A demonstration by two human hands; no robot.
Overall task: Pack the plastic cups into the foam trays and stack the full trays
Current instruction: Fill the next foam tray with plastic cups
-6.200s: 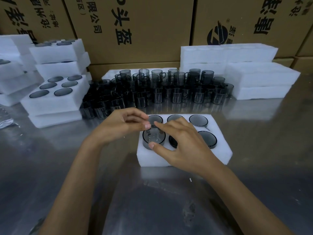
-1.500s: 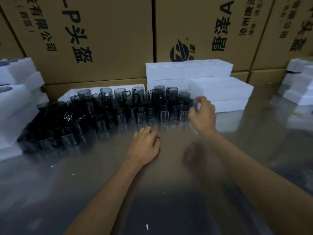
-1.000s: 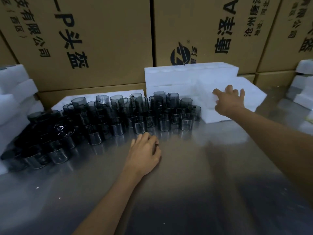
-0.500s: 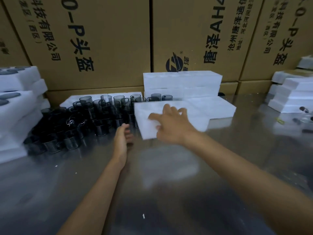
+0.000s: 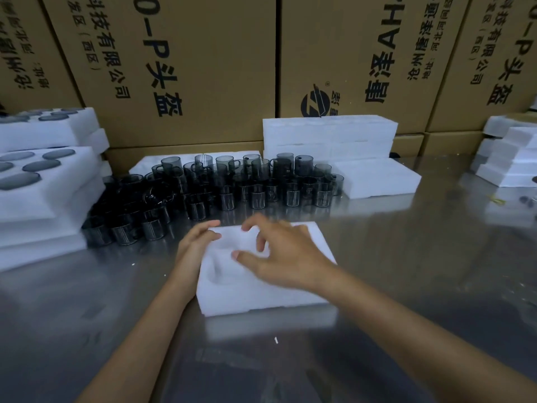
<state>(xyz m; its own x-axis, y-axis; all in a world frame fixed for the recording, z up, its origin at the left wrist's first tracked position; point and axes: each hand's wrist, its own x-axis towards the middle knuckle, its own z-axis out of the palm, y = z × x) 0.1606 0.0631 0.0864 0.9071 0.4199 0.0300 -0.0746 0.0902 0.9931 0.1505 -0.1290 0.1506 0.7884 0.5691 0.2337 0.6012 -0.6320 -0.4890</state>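
Empty tray brought to the middle of the tabletop

The white foam tray [image 5: 261,292] has come from the right-hand stack to lie flat at centre frame, its cavities unfilled. At far left stand the filled trays [image 5: 43,181]. The left hand [image 5: 194,242] touches the tray's left edge, grip loose. Grey plastic cups [image 5: 220,187] crowd behind. The right hand [image 5: 287,257] hovers over the tray, fingers spread, grip wide

An empty foam tray [image 5: 261,295] lies on the tabletop [image 5: 406,271]; left hand [image 5: 196,242] at its left edge, right hand [image 5: 286,254] spread above it, cups [image 5: 220,187] behind.
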